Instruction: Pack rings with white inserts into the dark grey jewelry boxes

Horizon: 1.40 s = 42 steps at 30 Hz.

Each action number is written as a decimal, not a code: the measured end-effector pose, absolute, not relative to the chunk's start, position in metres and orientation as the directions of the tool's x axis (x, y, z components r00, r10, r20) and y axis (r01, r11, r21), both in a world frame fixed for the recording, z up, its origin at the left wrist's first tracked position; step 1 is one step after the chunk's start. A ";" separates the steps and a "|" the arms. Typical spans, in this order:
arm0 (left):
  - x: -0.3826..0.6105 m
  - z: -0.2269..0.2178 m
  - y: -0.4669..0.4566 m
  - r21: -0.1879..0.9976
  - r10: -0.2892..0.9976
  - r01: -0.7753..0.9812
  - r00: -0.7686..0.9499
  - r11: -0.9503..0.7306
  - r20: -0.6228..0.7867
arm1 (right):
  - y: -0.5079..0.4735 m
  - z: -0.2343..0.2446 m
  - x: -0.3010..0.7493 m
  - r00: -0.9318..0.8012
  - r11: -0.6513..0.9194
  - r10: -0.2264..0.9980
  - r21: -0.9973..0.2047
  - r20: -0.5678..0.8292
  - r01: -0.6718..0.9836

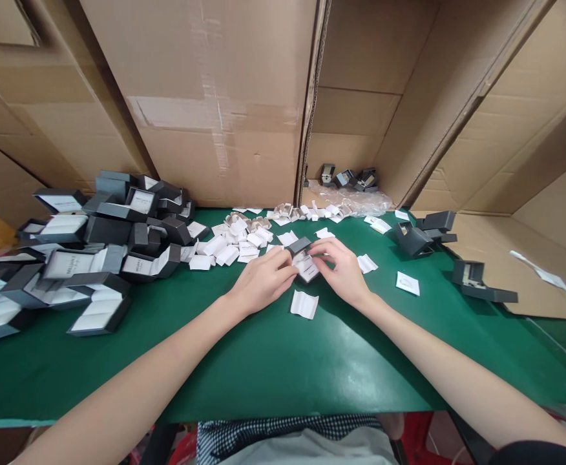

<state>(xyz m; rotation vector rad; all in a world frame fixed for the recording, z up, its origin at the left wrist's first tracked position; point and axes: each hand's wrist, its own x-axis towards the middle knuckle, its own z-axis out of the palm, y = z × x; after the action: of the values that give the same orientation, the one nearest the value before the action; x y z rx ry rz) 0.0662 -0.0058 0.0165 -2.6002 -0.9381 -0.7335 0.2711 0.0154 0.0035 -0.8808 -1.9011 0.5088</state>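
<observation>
Packing workshop, green surface [273, 361], stacked cardboard cartons [215, 97], heap of open grey gift boxes [94, 258], loose white inserts [234, 242]

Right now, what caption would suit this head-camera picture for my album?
On a green table, left hand and right hand hold an open grey box, a heap of open boxes at left.

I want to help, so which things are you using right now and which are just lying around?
In use: small grey box held by left hand and right hand; probably white card in front.
Lying about: pile of open grey boxes; heap of white cards; plastic bag; cardboard cartons.
</observation>
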 end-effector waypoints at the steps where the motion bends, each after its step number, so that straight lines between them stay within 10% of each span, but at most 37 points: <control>1: 0.067 0.018 -0.006 -0.077 0.513 0.671 0.630 -0.737 0.583 | 0.016 0.003 0.271 -0.283 0.637 0.771 -0.691 0.570 0.342; 6: 0.070 0.023 -0.008 0.031 0.533 0.721 0.481 -0.692 0.697 | 0.020 0.000 0.271 -0.258 0.556 0.831 -0.735 0.492 0.387; 23: 0.069 0.011 -0.001 0.175 0.693 0.703 0.570 -0.690 0.442 | 0.026 -0.002 0.272 -0.217 0.302 0.947 -0.883 0.236 0.359; 42: 0.073 0.003 0.000 0.105 0.694 0.754 0.528 -0.648 0.490 | 0.012 0.014 0.276 -0.251 0.422 0.904 -0.624 0.347 0.658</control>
<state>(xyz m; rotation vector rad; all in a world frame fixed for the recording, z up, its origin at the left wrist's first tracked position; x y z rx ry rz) 0.0728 -0.0005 0.0032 -2.6399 -1.2561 -0.7633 0.2755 0.0124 0.0145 -1.3172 -2.0022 0.4657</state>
